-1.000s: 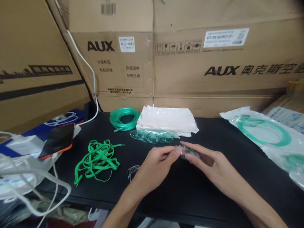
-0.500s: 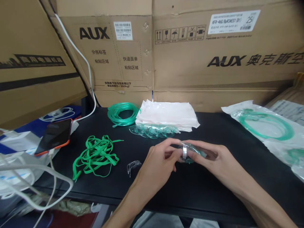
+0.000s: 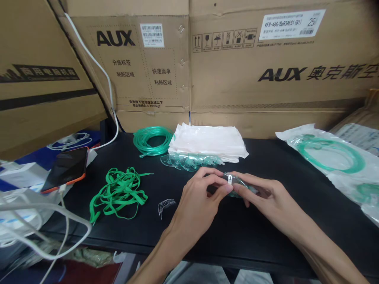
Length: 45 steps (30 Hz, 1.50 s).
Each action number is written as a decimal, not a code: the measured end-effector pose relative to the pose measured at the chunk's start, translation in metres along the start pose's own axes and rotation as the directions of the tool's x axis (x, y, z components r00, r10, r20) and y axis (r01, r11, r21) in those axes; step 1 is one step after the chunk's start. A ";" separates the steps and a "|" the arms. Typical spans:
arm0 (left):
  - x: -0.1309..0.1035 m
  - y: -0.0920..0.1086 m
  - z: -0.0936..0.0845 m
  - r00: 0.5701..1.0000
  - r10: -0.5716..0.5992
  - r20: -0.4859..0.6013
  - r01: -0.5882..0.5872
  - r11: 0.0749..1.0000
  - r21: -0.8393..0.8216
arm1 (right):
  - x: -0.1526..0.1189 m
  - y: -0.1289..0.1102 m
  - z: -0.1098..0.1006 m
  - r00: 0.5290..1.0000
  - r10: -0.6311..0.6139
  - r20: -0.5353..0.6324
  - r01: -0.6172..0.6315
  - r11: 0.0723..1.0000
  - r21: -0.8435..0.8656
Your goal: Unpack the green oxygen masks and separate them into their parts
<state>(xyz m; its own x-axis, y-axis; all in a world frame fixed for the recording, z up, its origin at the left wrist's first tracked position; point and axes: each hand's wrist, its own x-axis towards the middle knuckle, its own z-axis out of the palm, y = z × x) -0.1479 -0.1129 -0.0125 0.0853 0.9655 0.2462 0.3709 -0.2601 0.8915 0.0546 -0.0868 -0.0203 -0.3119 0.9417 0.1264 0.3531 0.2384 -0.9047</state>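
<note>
A clear green-tinted plastic mask is held between both hands above the black table, with a small metal strip on its upper edge. My left hand pinches the mask's left side, its thumb at the strip. On the mask's right side, the thumb and fingers of my right hand are closed. Several similar clear masks lie in a row just beyond, against a stack of white packets. Green elastic straps lie tangled at the left, and thin metal strips rest beside my left forearm.
A coil of green tubing sits at the back. Packaged tubing lies on the right. At the left are a phone, white cables and a white box. Cardboard boxes stand behind the black table.
The metal strip on the mask has shifted slightly upward and turned, and my left thumb has moved up to it. The mask is tilted a little differently between my hands.
</note>
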 end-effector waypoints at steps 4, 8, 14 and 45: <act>0.000 -0.002 0.000 1.000 0.017 -0.016 -0.016 0.999 0.034 | 0.000 0.003 -0.001 0.999 -0.038 0.038 0.038 0.999 -0.005; -0.001 0.000 0.001 1.000 0.018 -0.012 -0.018 1.000 0.019 | 0.000 0.001 0.002 0.996 -0.092 0.011 0.092 0.995 -0.028; -0.001 0.000 0.002 0.999 0.037 0.016 -0.038 0.998 0.053 | 0.000 -0.003 0.004 0.998 -0.044 -0.045 0.040 0.997 -0.070; 0.000 -0.001 -0.018 0.916 0.347 0.204 -0.399 0.843 0.360 | -0.006 0.001 -0.026 0.994 0.071 0.077 -0.058 0.985 -0.160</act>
<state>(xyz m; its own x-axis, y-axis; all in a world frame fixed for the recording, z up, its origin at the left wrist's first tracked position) -0.1648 -0.1127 -0.0070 0.3951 0.7969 0.4571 0.6118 -0.5994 0.5161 0.0801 -0.0860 -0.0111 -0.3533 0.9350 0.0300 0.5073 0.2184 -0.8336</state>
